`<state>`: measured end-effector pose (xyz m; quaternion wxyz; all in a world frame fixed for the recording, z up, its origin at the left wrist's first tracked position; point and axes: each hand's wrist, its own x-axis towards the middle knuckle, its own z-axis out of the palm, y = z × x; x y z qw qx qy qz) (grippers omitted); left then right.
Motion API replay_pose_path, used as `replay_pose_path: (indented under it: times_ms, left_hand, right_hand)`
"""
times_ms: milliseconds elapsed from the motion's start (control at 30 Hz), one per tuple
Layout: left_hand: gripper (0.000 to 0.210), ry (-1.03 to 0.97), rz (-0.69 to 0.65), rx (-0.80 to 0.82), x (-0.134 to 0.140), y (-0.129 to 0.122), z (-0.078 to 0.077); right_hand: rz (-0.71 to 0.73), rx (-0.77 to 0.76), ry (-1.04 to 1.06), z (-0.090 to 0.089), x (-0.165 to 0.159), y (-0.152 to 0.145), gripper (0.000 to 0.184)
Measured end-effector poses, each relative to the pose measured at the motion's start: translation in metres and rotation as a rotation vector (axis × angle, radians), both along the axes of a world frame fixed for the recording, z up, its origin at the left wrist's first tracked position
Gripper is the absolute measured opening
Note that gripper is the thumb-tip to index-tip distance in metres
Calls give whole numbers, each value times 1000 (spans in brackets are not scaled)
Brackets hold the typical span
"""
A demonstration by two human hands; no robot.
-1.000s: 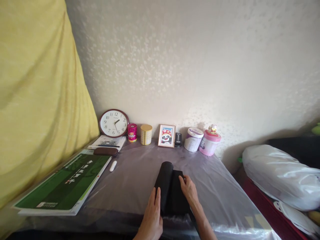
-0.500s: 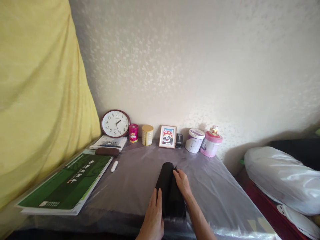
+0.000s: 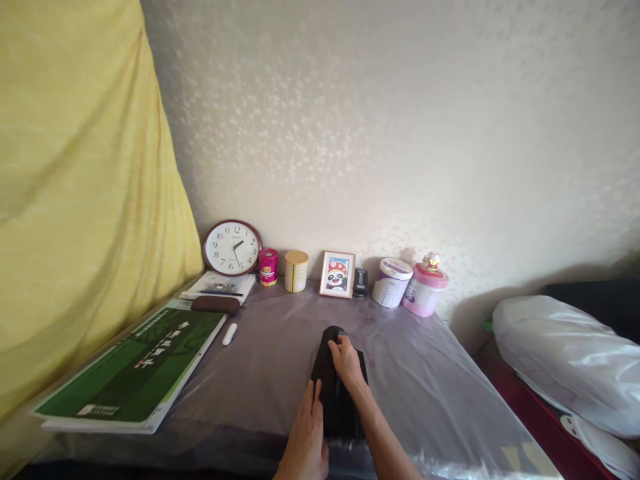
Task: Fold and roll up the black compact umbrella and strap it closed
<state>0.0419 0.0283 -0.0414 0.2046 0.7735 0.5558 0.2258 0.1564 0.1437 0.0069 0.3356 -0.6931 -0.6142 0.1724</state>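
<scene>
A long black bundle (image 3: 327, 373) of folded, fabric-like material lies on the table, pointing away from me; its exact kind I cannot make out. My left hand (image 3: 309, 427) rests along its near left side, fingers stretched out against it. Over the far part of the bundle, my right hand (image 3: 346, 360) is closed with bent fingers on the black material near the top. The right hand and forearm hide part of the bundle's right side.
Green books (image 3: 140, 367), a brown case (image 3: 216, 305) and a white stick-like item (image 3: 229, 334) lie left. Along the wall stand a clock (image 3: 233, 247), a pink can (image 3: 269, 267), a yellow-lidded can (image 3: 297, 272), a picture frame (image 3: 337, 274) and two tubs (image 3: 393, 283).
My right hand has moved left across the bundle, carrying the edge of the black material over its top. My left hand has stayed at the near left side.
</scene>
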Motion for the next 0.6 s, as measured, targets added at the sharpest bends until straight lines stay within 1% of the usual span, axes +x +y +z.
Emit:
replay_pose_path:
  times_ms: [100, 167, 267, 333, 467, 533, 600]
  left_hand:
    - [79, 53, 13, -61, -1, 0, 5]
    - [77, 67, 28, -77, -2, 1, 4]
    - [83, -1, 30, -58, -5, 1, -2]
    - [90, -77, 29, -36, -7, -1, -1]
    - [96, -174, 4, 13, -11, -5, 10]
    - [94, -139, -7, -10, -11, -7, 16]
    - [89, -51, -3, -65, -12, -9, 20]
  right_hand:
    - [44, -39, -35, 3, -2, -2, 32]
    - [90, -69, -48, 6, -3, -5, 32]
    - [150, -86, -33, 11, -6, -10, 28]
    - [179, -82, -19, 14, -7, -13, 25]
    - [235, -40, -8, 15, -9, -19, 20]
    - [272, -26, 6, 16, -9, -22, 21]
    - [309, -14, 31, 17, -10, -27, 21]
